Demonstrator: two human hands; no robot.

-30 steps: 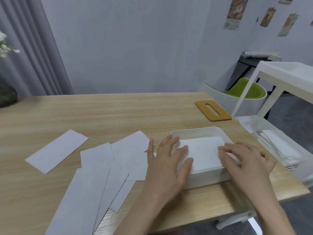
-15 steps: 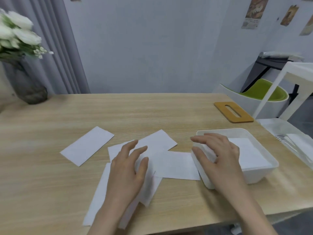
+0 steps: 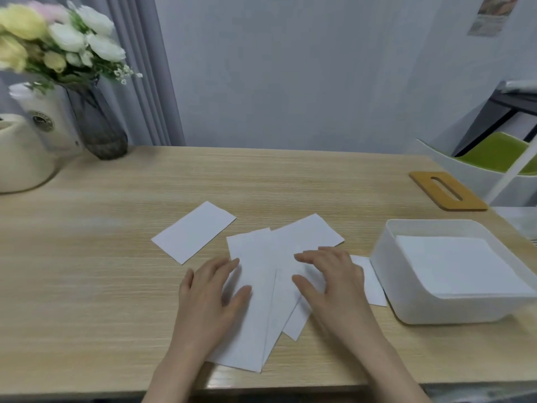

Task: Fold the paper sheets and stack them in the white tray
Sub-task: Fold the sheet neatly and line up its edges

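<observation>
Lying fanned out near the middle of the table's front edge, several plain white paper sheets (image 3: pixel 261 286) are seen overlapping one another at different angles; they are long, narrow rectangles, unprinted and flat, with crisp straight edges. One more sheet, the separate sheet (image 3: pixel 194 231), is set apart just to the left and farther back, slanted on the wooden table (image 3: pixel 87 257). A small corner of another sheet (image 3: pixel 370 282) is visible between the pile and the white tray (image 3: pixel 389 274), touching the tray's left wall.

The left hand (image 3: pixel 210 298) is laid flat on the left side of the pile, its fingers straight and slightly spread, nothing gripped. The right hand (image 3: pixel 331 283) is held over the right side of the pile with the fingers gently bent and the fingertips on or just above the paper; no sheet is pinched.

The white tray stands near the table's front right corner. Inside it a neat stack of folded sheets (image 3: pixel 453 266) is seen, square in outline, white, filling most of the floor of the tray.

At the back right edge a wooden board with a slot (image 3: pixel 447 191) is placed. At the back left corner a dark glass vase of flowers (image 3: pixel 98 123) and a cream ceramic pot (image 3: pixel 23 161) are found.
</observation>
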